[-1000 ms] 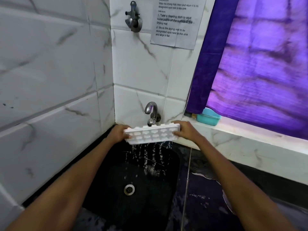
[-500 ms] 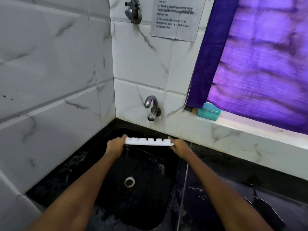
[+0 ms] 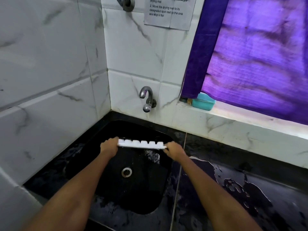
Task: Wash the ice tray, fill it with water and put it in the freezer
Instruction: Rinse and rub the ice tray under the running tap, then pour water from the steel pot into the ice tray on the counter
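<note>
now the ice tray (image 3: 141, 144) is coming down flat over the sink (image 3: 103, 185), apparently upside down, no longer dripping; left hand (image 3: 109, 147) and right hand (image 3: 174, 149) are gripping its ends, rinsing seemingly done.

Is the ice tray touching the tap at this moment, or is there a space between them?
Apart. In the head view the ice tray is held over the sink, well below the tap, with bare wall tile and the sink's black rim between them.

Home kitchen, black sink (image 3: 93, 177), wall tap (image 3: 147, 99), tiles (image 3: 138, 52)
</note>
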Available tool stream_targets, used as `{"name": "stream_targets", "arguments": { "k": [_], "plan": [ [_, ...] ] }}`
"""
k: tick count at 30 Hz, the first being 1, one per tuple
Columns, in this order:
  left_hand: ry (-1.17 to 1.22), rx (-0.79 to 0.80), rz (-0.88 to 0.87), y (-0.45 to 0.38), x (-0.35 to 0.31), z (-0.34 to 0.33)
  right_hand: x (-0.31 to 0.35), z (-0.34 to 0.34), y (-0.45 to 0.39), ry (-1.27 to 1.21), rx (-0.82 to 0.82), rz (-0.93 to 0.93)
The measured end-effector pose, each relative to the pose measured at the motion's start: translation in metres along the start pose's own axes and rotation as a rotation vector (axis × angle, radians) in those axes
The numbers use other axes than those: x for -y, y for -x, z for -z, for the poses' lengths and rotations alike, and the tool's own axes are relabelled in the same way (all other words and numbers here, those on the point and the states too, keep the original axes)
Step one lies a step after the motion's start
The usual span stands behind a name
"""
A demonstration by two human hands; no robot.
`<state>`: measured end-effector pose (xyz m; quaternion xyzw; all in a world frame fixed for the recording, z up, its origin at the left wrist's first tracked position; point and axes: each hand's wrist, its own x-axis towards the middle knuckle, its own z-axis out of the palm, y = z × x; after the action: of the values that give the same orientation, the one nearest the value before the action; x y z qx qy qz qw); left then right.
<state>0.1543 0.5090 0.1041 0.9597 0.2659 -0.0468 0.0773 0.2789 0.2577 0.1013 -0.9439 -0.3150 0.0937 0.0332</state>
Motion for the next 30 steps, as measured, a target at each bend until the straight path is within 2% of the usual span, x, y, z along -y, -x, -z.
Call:
{"name": "stream_targets", "arguments": {
  "k": [3,7,8,9,12,13,14,17,22,26,30],
  "plan": [
    [0.142,-0.209,0.003,-0.009,-0.01,0.037,0.006,0.047,-0.008,-0.055,-0.279,0.022],
    [0.416,-0.54,-0.03,-0.002,-0.039,0.063,0.006,0.077,-0.01,-0.48,-0.809,0.037],
    [0.427,-0.543,-0.033,0.002,-0.044,0.058,0.004,0.072,-0.009,-0.529,-0.82,-0.002],
    [0.396,-0.499,-0.033,0.004,-0.046,0.049,-0.001,0.061,-0.007,-0.536,-0.74,-0.043],
    [0.299,-0.24,-0.06,0.01,-0.042,0.007,-0.023,0.022,0.02,-0.371,-0.291,-0.131],
    [0.356,-0.195,-0.08,0.015,-0.043,-0.005,-0.032,0.011,0.033,-0.336,-0.234,-0.131],
    [0.423,-0.184,-0.102,0.018,-0.045,-0.014,-0.04,0.006,0.047,-0.339,-0.228,-0.133],
    [0.597,-0.173,-0.155,0.026,-0.071,-0.025,-0.073,0.005,0.083,-0.467,-0.354,-0.165],
    [0.983,-0.054,-0.12,0.05,-0.161,-0.038,-0.147,0.014,0.149,-0.684,-0.566,-0.432],
    [1.144,0.162,-0.11,0.089,-0.227,-0.071,-0.197,-0.004,0.213,-0.722,-0.559,-0.61],
    [1.238,0.39,-0.064,0.124,-0.258,-0.105,-0.227,-0.032,0.269,-0.721,-0.473,-0.724]
  ]
}}
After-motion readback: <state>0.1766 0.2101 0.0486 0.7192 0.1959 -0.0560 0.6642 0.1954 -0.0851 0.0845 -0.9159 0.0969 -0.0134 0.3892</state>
